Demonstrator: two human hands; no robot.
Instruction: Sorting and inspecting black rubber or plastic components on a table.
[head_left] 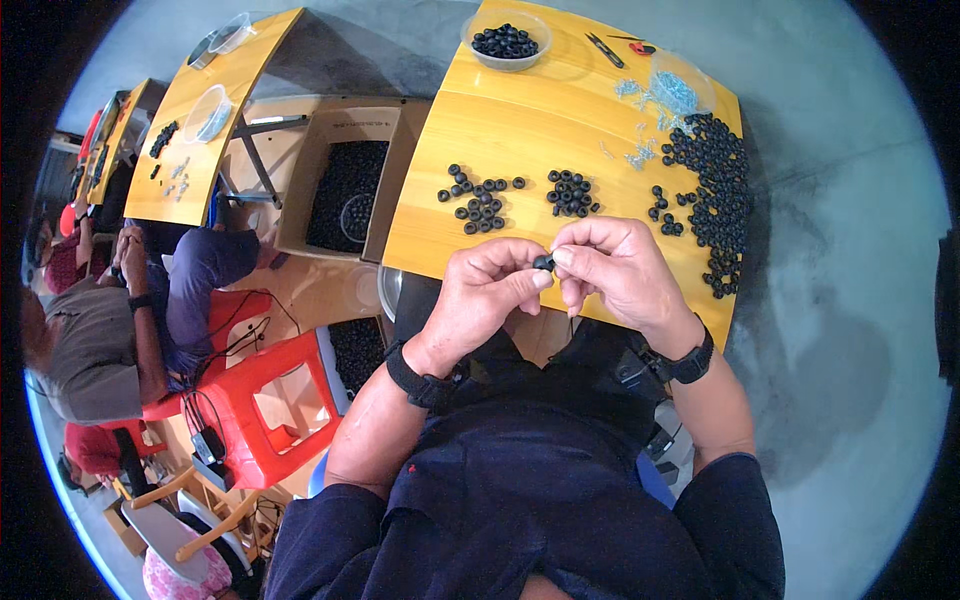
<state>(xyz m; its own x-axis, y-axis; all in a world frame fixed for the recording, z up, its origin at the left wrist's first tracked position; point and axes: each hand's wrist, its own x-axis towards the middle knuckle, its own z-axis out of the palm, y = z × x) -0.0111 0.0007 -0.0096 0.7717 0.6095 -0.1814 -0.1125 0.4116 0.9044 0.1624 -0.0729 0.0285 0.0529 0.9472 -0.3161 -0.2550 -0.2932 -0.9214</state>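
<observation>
Over the near edge of the yellow table [520, 120], my left hand [485, 295] pinches a small round black bead-like piece [543, 262] between thumb and fingers. My right hand [615, 265] meets it there, thumb and fingertips pressed together at the piece's right side. Whatever those right fingertips grip is too small or hidden to make out. Just beyond my hands lie two small groups of similar black pieces, a looser left group [483, 205] and a tighter middle group [570, 192]. A large heap of black pieces [715, 190] spreads along the table's right side.
A bowl [547, 42] of black pieces stands at the far left corner. Small clear bluish parts [673, 92] spill from a tub at the far right, near a dark slim tool [605, 48]. Leftward are a carton [375, 215], a red stool [262, 455] and a seated person [100, 350].
</observation>
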